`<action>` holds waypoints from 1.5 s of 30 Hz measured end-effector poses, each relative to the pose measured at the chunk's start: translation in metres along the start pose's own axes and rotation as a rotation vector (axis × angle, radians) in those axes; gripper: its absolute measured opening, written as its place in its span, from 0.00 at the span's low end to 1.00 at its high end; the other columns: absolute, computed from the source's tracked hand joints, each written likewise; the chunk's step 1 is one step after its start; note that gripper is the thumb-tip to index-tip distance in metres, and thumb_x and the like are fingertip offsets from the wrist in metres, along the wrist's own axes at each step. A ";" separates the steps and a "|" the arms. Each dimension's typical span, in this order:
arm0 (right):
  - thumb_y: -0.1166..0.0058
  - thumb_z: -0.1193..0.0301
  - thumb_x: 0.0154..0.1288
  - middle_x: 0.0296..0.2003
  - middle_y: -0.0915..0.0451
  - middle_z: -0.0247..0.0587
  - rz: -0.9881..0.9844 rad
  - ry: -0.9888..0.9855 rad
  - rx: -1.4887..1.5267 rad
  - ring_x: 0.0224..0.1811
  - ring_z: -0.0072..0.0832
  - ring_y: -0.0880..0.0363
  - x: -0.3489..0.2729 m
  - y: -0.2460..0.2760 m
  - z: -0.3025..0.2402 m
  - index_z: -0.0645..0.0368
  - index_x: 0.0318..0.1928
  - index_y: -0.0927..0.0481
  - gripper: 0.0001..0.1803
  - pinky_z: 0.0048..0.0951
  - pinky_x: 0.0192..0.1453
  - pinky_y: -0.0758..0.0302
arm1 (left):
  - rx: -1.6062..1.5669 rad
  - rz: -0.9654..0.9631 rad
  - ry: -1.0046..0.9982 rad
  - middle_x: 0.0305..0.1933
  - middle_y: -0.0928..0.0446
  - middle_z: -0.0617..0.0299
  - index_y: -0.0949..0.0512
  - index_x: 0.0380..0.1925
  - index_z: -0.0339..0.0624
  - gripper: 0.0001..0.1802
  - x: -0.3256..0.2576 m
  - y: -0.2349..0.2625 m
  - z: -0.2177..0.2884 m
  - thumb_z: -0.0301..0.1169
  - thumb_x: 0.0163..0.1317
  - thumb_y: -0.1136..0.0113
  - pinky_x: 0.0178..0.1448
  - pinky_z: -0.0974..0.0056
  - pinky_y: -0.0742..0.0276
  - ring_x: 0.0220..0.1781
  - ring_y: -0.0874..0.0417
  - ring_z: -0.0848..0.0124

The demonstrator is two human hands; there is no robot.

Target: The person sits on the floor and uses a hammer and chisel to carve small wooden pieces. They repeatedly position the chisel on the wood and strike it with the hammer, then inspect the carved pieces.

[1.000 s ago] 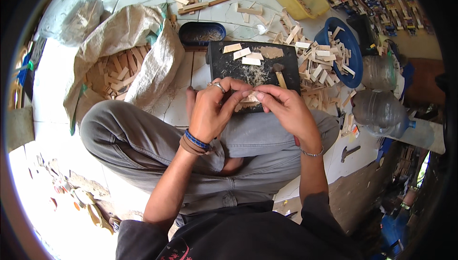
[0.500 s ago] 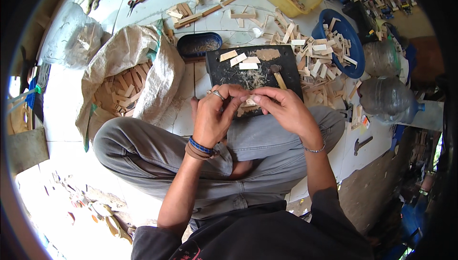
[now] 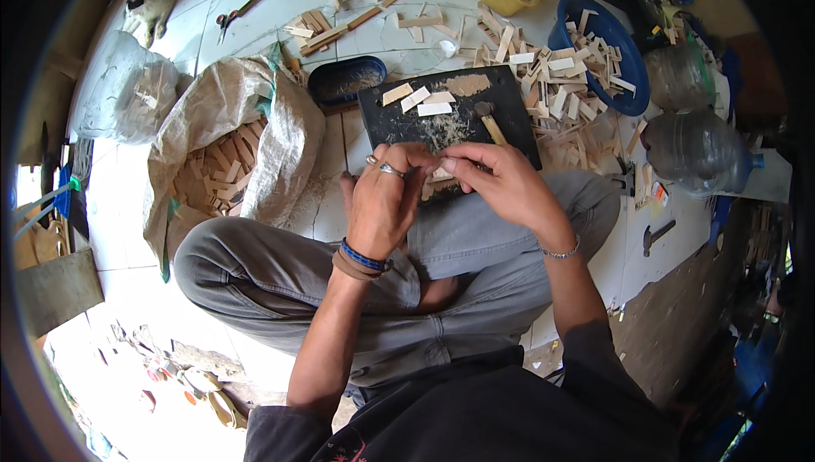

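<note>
My left hand and my right hand meet fingertip to fingertip above the near edge of a black board. Both are closed in a pinch, around a small pale wooden piece mostly hidden by the fingers. Just beyond them, a hammer lies on the board with its handle toward my right hand. Several short wood blocks rest farther up the board, among wood shavings.
Left of the board are a dark oval tray and a woven sack holding wood pieces. To the right lie a heap of wood blocks, a blue basin, large plastic bottles and another hammer. A cat lies far left.
The whole view has shifted slightly. My hands stay pinched together at the same place over the board's near edge, with the fingertips drawn a little closer over the piece.
</note>
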State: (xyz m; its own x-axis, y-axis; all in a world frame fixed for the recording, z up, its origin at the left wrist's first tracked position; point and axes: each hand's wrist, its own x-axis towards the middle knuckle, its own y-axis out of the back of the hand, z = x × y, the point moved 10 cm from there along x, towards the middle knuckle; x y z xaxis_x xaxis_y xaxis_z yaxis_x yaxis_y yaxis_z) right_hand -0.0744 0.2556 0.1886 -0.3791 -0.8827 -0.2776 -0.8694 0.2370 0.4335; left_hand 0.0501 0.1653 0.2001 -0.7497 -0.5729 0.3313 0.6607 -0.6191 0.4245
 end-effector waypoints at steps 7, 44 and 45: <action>0.42 0.66 0.78 0.29 0.18 0.33 0.023 -0.035 0.024 0.32 0.17 0.23 -0.003 -0.003 0.007 0.67 0.55 0.15 0.16 0.24 0.39 0.24 | 0.076 -0.030 -0.041 0.46 0.16 0.67 0.21 0.43 0.51 0.08 -0.003 -0.001 0.005 0.25 0.69 0.36 0.44 0.50 0.31 0.47 0.17 0.59; 0.42 0.82 0.71 0.38 0.15 0.47 0.220 0.230 -0.610 0.37 0.38 0.11 -0.127 0.019 -0.038 0.49 0.77 0.31 0.36 0.37 0.41 0.17 | -0.113 0.116 -0.026 0.46 0.14 0.64 0.36 0.59 0.48 0.21 -0.017 0.001 -0.004 0.27 0.72 0.37 0.57 0.50 0.37 0.46 0.12 0.61; 0.42 0.82 0.71 0.37 0.15 0.46 0.240 0.238 -0.604 0.37 0.38 0.11 -0.128 0.022 -0.040 0.48 0.77 0.31 0.36 0.37 0.41 0.17 | -0.128 0.123 -0.043 0.46 0.14 0.63 0.36 0.59 0.48 0.21 -0.016 0.002 -0.003 0.27 0.72 0.37 0.58 0.49 0.36 0.47 0.12 0.61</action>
State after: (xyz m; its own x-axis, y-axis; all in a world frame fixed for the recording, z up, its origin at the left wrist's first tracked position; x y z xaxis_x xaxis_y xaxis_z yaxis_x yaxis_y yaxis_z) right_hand -0.0317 0.3578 0.2679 -0.3991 -0.9155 0.0508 -0.4157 0.2301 0.8799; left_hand 0.0636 0.1714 0.1929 -0.6619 -0.6266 0.4114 0.7450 -0.6107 0.2683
